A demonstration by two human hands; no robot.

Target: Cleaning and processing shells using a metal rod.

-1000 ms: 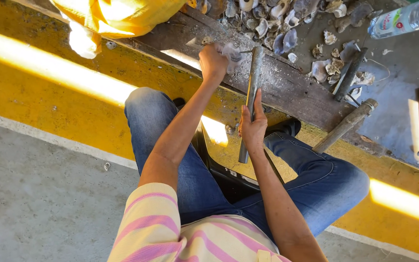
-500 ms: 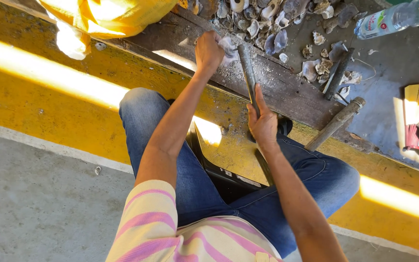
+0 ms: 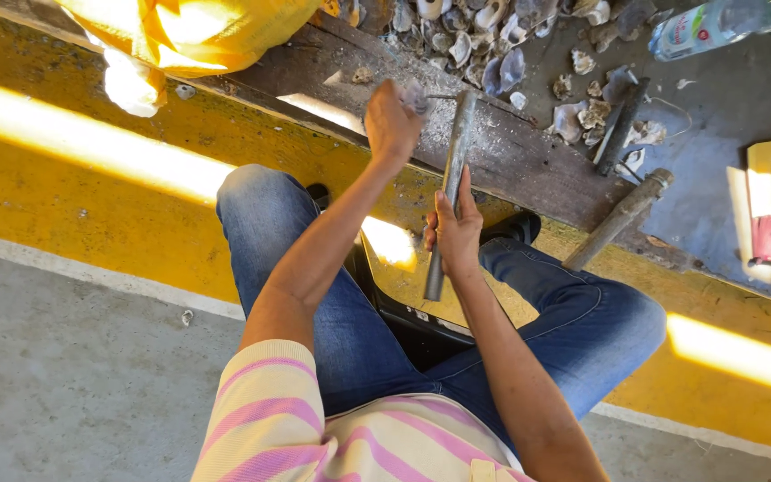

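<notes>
Raised since a moment ago: long grey metal rod [image 3: 451, 170], gripped mid-shaft by right hand [image 3: 454, 234]; left hand [image 3: 392, 122] pinching pale shell [image 3: 415, 93] on dark bench [image 3: 528, 170].

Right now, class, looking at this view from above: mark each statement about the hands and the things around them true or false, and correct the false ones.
1. The right hand grips a metal bar. True.
2. The left hand rests on the knee. False: it is raised at the wooden plank, holding a shell.
3. A heap of shells lies beyond the plank. True.
4. A plastic bottle stands upright. False: it lies on its side.
</notes>
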